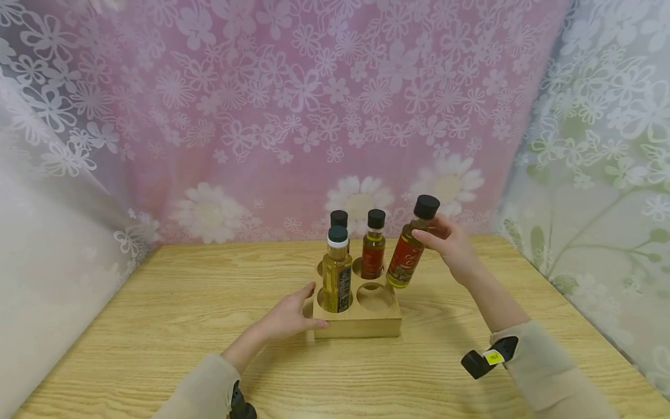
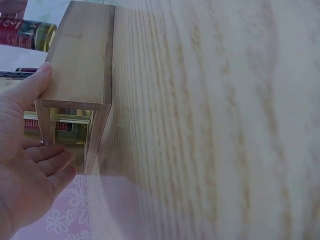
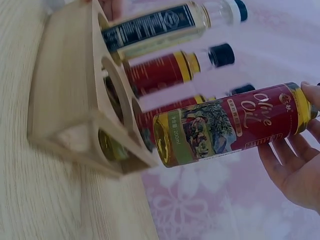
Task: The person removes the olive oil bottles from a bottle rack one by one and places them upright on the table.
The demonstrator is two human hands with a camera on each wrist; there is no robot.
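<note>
The held bottle [image 1: 404,256] leans, its long axis aslant: black cap up and toward the person's right, base down and left, near the front-right hole of the wooden rack [image 1: 357,329]. The right hand [image 1: 456,251] grips it near the neck, thumb on the near side. The left hand [image 1: 285,317] grips the rack's left front corner, thumb on the front, fingers at the side.

There are four bottles, one in hand and three upright in the rack, and four round holes. The pale bottle [image 1: 330,276] stands front left, the red bottle [image 1: 373,263] back right; the back-left bottle [image 1: 339,219] is mostly hidden, though its label seems red too.

The held bottle's red label reads "Olive Oil" and, lower down, "200ml" after Chinese characters. The pale bottle's dark label is too blurred to read.
</note>
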